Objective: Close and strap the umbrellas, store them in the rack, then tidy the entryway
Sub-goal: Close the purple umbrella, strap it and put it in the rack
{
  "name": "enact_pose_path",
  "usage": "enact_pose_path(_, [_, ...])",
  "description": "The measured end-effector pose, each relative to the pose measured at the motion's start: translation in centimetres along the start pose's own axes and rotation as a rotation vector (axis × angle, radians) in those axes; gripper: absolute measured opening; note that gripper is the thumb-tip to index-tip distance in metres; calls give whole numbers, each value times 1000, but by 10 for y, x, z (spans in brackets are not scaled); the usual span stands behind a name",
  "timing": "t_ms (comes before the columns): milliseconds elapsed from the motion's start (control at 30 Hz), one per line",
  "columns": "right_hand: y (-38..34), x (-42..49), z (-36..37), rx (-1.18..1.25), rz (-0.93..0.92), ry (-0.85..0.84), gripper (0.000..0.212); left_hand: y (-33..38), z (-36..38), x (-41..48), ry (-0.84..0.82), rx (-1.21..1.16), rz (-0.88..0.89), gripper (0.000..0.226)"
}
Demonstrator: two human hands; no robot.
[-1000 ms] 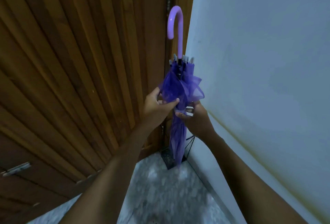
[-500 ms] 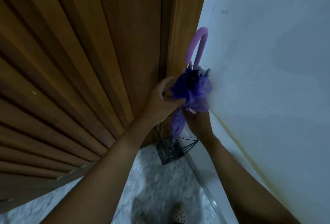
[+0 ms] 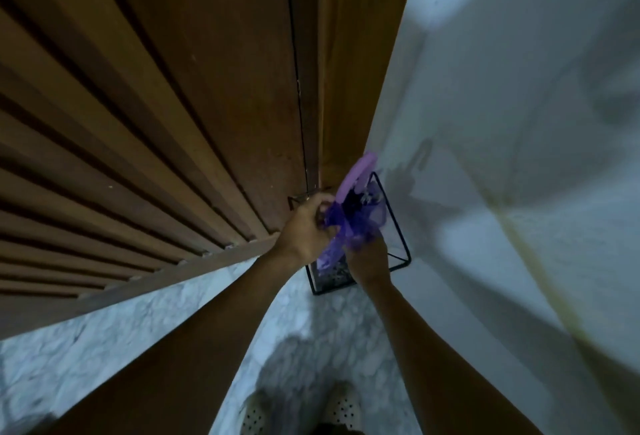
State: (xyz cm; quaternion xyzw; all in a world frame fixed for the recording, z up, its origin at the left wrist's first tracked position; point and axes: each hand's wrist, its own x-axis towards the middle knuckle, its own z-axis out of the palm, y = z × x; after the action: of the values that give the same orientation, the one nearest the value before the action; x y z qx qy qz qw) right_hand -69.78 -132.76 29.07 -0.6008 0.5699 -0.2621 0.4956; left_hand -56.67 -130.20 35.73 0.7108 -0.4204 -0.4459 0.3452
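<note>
A folded purple umbrella (image 3: 349,223) with a lilac hooked handle (image 3: 356,175) stands tip-down inside the black wire rack (image 3: 398,226) in the corner between door and wall. My left hand (image 3: 304,226) grips the bunched canopy from the left. My right hand (image 3: 367,254) holds the canopy from below and to the right. The umbrella's lower end is hidden behind my hands and inside the rack. Motion blur hides whether its strap is fastened.
A ribbed wooden door (image 3: 156,123) fills the left side. A pale wall (image 3: 519,123) runs along the right. The marble floor (image 3: 311,330) lies below, with my two perforated shoes (image 3: 298,407) near the bottom edge.
The umbrella has gone down from chest height into the rack, with both hands following it. The view has tilted downward, so the rack and my shoes now show.
</note>
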Motion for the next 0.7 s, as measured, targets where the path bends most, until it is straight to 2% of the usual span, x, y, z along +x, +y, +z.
enact_pose_path(100, [21, 9, 8, -36, 9, -50, 24, -27, 9, 12, -13, 31, -16, 43])
enact_pose_path(200, [29, 16, 11, -80, 67, -91, 4, -45, 17, 24, -11, 53, -54, 45])
enact_pose_path(300, [31, 30, 14, -103, 123, -129, 17, -53, 24, 37, 29, -12, -88, 42])
enact_pose_path(367, [31, 41, 16, -113, 179, -144, 17, -50, 27, 47, 85, 22, -86, 44])
enact_pose_path(567, [24, 57, 13, -44, 297, -19, 27, -42, 29, 57, 3, -14, -116, 62])
enact_pose_path(700, [5, 47, 3, -32, 328, -12, 27, -35, 27, 40, -39, -38, -229, 56])
